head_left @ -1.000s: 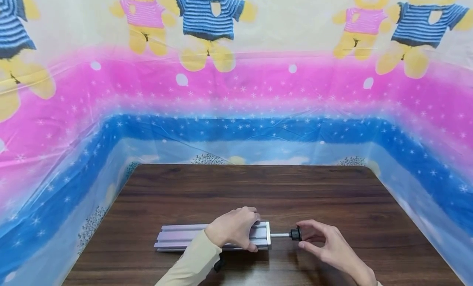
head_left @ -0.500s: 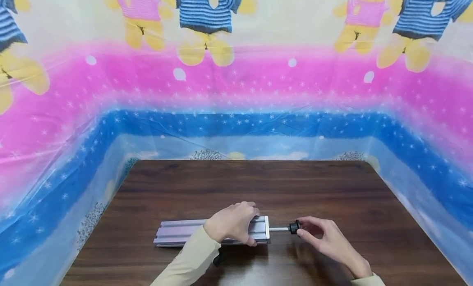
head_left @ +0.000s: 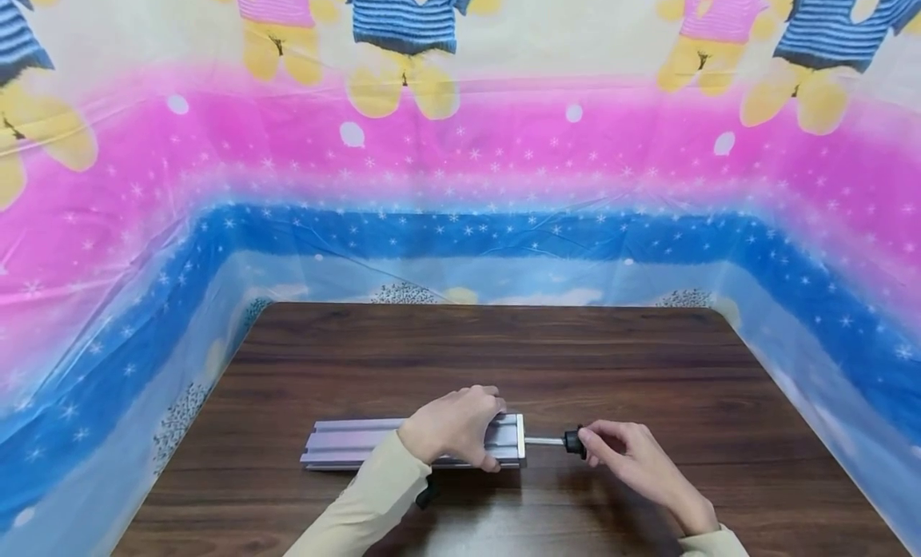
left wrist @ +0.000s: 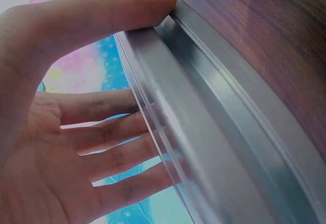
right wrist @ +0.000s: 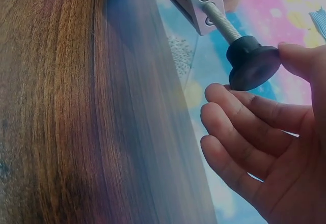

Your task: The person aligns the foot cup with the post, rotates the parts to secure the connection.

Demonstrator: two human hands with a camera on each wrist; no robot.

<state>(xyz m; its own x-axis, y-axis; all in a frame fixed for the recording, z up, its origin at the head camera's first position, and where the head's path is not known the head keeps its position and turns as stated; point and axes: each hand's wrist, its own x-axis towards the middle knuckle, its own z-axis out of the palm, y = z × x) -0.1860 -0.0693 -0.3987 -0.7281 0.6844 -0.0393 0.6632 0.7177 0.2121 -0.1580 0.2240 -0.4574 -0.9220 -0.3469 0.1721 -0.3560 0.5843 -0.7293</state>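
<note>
A silver slotted aluminium profile point(head_left: 352, 441) lies lengthwise on the table. My left hand point(head_left: 456, 429) grips it near its right end, thumb on the near side and fingers over the far side; the left wrist view shows the thumb on the profile's grooved face. From the end plate point(head_left: 521, 441) a threaded rod point(head_left: 544, 441) sticks out to the right, bearing a black levelling foot point(right wrist: 254, 66). My right hand point(head_left: 640, 465) pinches the rim of that foot between thumb and forefinger. In the right wrist view the other fingers curl loosely below it.
A second black foot or knob point(head_left: 427, 493) shows partly behind the left sleeve, on the profile's near side. The dark wood table point(head_left: 504, 349) ends at a printed curtain point(head_left: 460, 237) on the back and sides.
My right thumb has moved up along the levelling foot's rim, and the fingers have shifted around it. The left hand still holds the profile in place. The head view has tilted slightly.
</note>
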